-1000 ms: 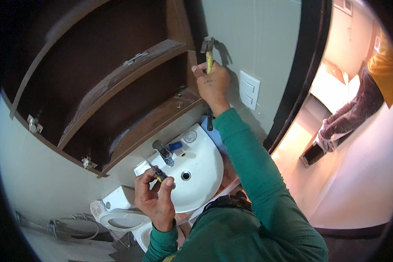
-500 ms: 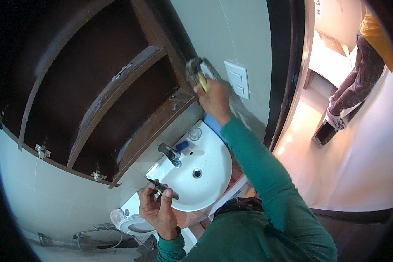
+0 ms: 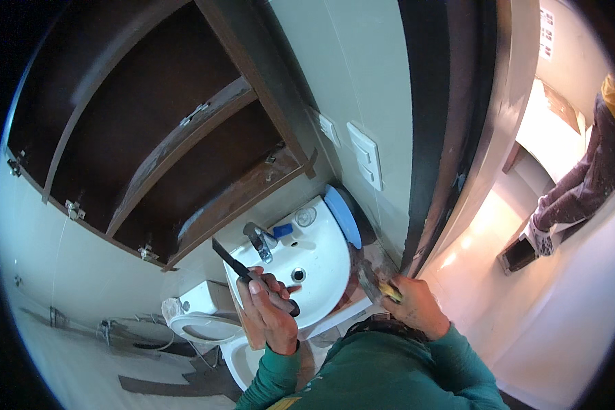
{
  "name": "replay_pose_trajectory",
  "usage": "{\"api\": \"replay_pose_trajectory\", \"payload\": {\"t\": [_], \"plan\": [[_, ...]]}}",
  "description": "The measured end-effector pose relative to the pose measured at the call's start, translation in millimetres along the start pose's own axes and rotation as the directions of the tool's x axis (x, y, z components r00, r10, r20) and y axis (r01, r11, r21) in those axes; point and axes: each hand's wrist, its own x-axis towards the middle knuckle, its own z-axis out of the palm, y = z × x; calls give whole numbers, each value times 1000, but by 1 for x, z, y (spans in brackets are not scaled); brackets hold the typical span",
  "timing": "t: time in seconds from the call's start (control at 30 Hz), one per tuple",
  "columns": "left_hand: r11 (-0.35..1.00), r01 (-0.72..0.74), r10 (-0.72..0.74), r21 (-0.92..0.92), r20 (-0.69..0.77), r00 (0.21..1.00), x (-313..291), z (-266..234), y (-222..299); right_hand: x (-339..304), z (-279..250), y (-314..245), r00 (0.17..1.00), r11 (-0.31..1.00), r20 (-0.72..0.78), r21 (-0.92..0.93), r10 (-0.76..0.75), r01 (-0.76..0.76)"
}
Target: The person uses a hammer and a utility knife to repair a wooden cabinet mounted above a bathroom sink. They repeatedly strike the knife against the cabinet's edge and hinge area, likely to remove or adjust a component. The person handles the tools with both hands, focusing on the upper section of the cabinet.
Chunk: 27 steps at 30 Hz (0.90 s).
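My left hand is closed round the grip of a dark hand tool with a flat black blade, which points up and left over the sink's near-left side. My right hand is closed on a yellow-handled tool with a grey head. This one is close to my waist, at the right of the sink; blur hides its exact kind. The white washbasin lies between and beyond both hands, with a chrome faucet and a small blue block on its rim.
An open dark wooden cabinet with shelves and hinges hangs above the basin. A blue basin leans beside the sink, under wall switches. A toilet stands at left. Through the doorway at right, another person's gloved hand holds a dark box-shaped thing.
My right hand has come down from the wall by the cabinet corner to my waist, still gripping its tool. The left hand's tool has turned, showing its blade broadside. The view has shifted.
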Motion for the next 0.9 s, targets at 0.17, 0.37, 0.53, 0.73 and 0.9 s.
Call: {"api": "replay_pose_trajectory", "payload": {"t": [0.17, 0.37, 0.53, 0.73, 0.9], "plan": [[949, -51, 67, 312, -43, 997, 3, 46, 10, -28, -27, 57, 988, 994, 149, -100, -30, 45], [666, -529, 568, 525, 102, 817, 101, 96, 28, -35, -29, 70, 977, 998, 211, -35, -43, 51], [747, -575, 603, 333, 22, 797, 179, 149, 24, -36, -13, 61, 980, 992, 165, 84, -109, 96], [438, -639, 824, 632, 1, 567, 242, 165, 5, -44, -17, 59, 957, 989, 269, 126, -106, 74], [462, -610, 796, 644, 1, 605, 240, 178, 14, -52, -22, 75, 965, 997, 253, 48, -76, 66]]}}
